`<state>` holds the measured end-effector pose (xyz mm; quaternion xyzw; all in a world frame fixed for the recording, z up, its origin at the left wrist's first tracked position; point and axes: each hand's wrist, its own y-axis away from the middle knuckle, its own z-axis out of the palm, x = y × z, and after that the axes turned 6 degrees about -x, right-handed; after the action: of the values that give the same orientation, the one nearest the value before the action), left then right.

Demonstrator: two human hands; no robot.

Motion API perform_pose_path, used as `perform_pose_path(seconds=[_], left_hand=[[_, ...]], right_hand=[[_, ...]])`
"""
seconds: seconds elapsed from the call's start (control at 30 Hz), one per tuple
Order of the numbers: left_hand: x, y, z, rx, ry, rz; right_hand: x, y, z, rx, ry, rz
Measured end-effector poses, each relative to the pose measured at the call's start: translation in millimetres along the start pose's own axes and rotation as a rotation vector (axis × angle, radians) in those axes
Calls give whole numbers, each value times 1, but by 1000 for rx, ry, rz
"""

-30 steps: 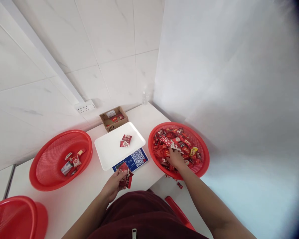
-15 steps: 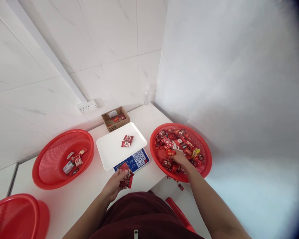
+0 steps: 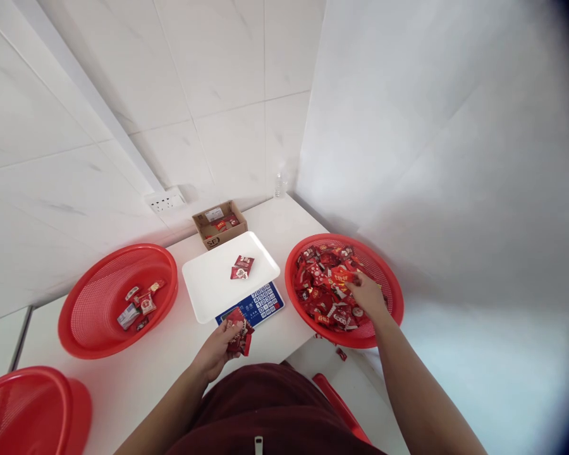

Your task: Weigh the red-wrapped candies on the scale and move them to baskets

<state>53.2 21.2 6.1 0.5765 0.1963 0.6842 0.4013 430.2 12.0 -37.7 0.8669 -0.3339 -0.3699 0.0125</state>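
My left hand [image 3: 220, 347] is closed around several red wrapped snack packets [image 3: 239, 341], just in front of the scale's blue keypad [image 3: 260, 304]. Over the right red basket [image 3: 291, 272], heaped with small red packets [image 3: 344, 314], my right hand [image 3: 367, 294] pinches a bright red packet with yellow print [image 3: 342, 276]. On the scale's white tray [image 3: 206, 284] lie dark red packets [image 3: 242, 267], side by side.
A red basket [image 3: 85, 297] with a few packets stands at the left; another red basket [image 3: 52, 404] is nearer me. Behind the scale sits a cardboard box [image 3: 222, 237] holding packets. A clear bottle [image 3: 278, 186] stands in the corner. A stray packet [image 3: 341, 354] lies below the table edge.
My right hand has moved right and slightly up within the basket, shifting packets there. My left hand stays almost where it was, holding its packets.
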Motion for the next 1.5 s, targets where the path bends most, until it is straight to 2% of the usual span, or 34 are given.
perform_pose_path(seconds=[0.13, 0.37, 0.5, 0.67, 0.77, 0.83, 0.93, 1.03, 1.13, 1.2, 1.27, 1.33, 1.43, 1.5], left_hand=[[0, 1, -1, -1, -4, -4], [-3, 0, -5, 18, 0, 3], [-7, -1, -8, 1, -4, 6], [-9, -3, -10, 1, 8, 28], [-10, -2, -10, -5, 18, 33], [-11, -2, -10, -12, 21, 34], [-10, -1, -11, -22, 23, 36], [-9, 1, -11, -23, 24, 47], [-7, 6, -14, -1, 39, 58], [-7, 10, -17, 16, 52, 69], [-9, 13, -22, 28, 62, 79], [-12, 15, -27, 42, 71, 84], [-19, 13, -34, 62, 81, 69], [-21, 10, -36, 65, 83, 46]], right_hand=[[-3, 2, -1, -10, 21, -23], [-10, 2, -2, 52, 236, 27], [-18, 7, -9, 38, 394, 52], [-21, 4, -23, 134, 468, 12], [-28, -3, -21, 131, 276, -40], [-42, -6, -6, 50, 61, -126], [-78, 2, 33, -181, -239, -292], [-124, 19, 80, -422, -363, -327], [-163, 32, 117, -542, -438, -314], [-179, 35, 130, -546, -461, -311], [-182, 34, 134, -512, -506, -284], [-174, 30, 131, -504, -606, -215], [-147, 21, 113, -520, -760, -106], [-123, 14, 94, -442, -778, -84]])
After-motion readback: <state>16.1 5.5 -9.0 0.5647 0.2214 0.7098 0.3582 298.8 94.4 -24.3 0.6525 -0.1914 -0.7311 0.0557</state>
